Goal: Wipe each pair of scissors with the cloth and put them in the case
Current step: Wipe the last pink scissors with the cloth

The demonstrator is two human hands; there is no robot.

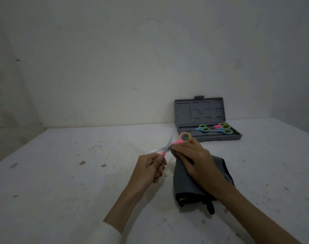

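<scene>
A: Entry. Pink scissors (pixel 169 144) held above the bench (pixel 79 173), blades spread apart. Left hand (pixel 149 169) grips the lower handle, fingers curled round it. Right hand (pixel 194 160) pinches the grey cloth (pixel 189 184) against the other handle arm, just beside the pivot; the pink and green loop sticks out above its knuckles.

B: Both grips closed, then?

A: Yes, left on the scissors, right on the cloth. The rest of the cloth hangs down under the right wrist to the bench.

B: Where is the case?

A: Grey case (pixel 209 132) lies open, beyond and to the right of the hands, near the back wall. Lid upright. Several blue and pink scissors (pixel 214 129) already lie in the tray, handles mostly toward the right; exact count unclear.

B: Relation that matters for the next move?

A: Long axis of the held pair runs left to right, blade tips pointing left and away from the case, handles toward it. Right hand is nearer the case. My judgement: wiping is under way; stowing would mean closing the blades and carrying the pair forward and right.

B: Room?

A: Bare bench between hands and case, nothing in the path. The left part of the tray looks free, though it is dim.
</scene>
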